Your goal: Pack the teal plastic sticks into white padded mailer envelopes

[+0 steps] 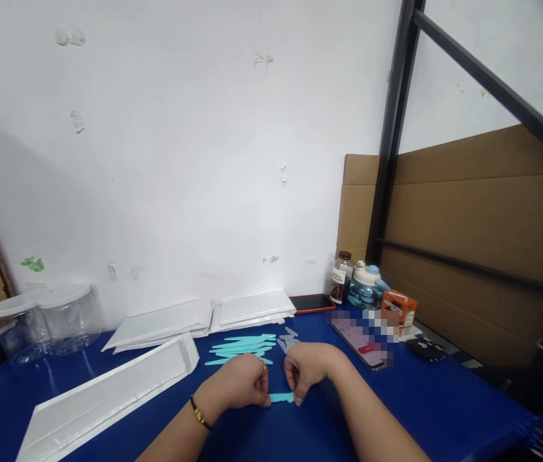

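My left hand (245, 382) and my right hand (307, 369) face each other low in the middle of the view. Between them stretches a short teal strip (281, 398), pinched at its left end by my left fingers and at its right end by my right fingers. Its ends are hidden under the fingertips. Just beyond my left hand lies a pile of several flat teal pieces (242, 346) with tapered ends. Small greyish translucent pieces (288, 339) lie beyond my right hand.
White padded mailers (165, 321) are stacked along the wall, and a long mailer (112, 398) lies at left. Lidded clear jars (72, 324) stand far left. At right are a phone (313, 303), a dark bottle (340, 282), a water jug (366, 289) and an orange carton (399, 311).
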Tool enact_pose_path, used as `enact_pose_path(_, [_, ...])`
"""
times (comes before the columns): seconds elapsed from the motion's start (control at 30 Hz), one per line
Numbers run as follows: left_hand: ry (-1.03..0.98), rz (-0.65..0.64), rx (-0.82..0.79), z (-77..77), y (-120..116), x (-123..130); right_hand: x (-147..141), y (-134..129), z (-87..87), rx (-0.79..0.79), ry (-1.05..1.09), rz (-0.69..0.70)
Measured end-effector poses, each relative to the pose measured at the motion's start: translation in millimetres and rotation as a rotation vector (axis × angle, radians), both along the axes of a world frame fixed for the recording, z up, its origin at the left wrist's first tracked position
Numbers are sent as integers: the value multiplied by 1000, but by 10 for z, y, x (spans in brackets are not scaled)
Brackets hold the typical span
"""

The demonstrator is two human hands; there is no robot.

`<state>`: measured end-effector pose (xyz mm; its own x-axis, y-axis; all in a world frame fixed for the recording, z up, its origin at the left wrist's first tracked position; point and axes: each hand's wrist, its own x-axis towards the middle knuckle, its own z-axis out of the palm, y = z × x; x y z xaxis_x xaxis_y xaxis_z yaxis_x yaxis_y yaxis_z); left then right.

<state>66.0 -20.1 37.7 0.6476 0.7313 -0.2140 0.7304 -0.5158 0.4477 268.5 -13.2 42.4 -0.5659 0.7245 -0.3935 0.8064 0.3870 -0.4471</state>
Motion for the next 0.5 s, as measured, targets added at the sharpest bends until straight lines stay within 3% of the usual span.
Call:
enact_pose_path(0.17, [47, 66, 12, 45, 156, -216, 48, 43, -22, 80, 43, -54])
enact_pose_path(0.3, [73, 165, 73, 63, 287, -404, 185, 121, -47, 229, 171, -259])
enact_pose_path(0.4, [-75, 203, 150, 135, 303, -413, 215, 173, -80, 391, 225, -360])
enact_pose_path(0.5, [-322, 144, 85, 372, 154, -320, 157, 153, -21, 539, 408, -385])
